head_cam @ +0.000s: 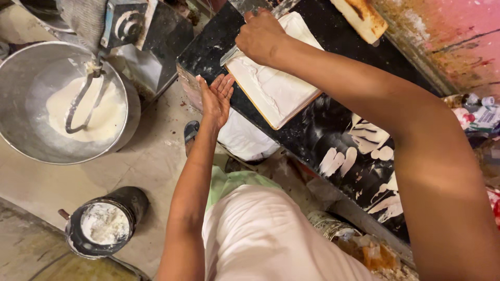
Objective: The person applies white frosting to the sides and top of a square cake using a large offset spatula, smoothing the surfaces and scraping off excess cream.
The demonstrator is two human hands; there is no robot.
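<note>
My right hand grips a flat metal spatula and presses it onto a rectangular cake slab covered in white cream. The slab lies on a black worktop smeared with cream. My left hand is open, palm against the near left edge of the slab, fingers apart and holding nothing.
A large steel mixer bowl with white cream and a beater stands at the left. A dark tin holding white cream sits on the floor. A browned cake slab lies at the worktop's far end. Packets clutter the right.
</note>
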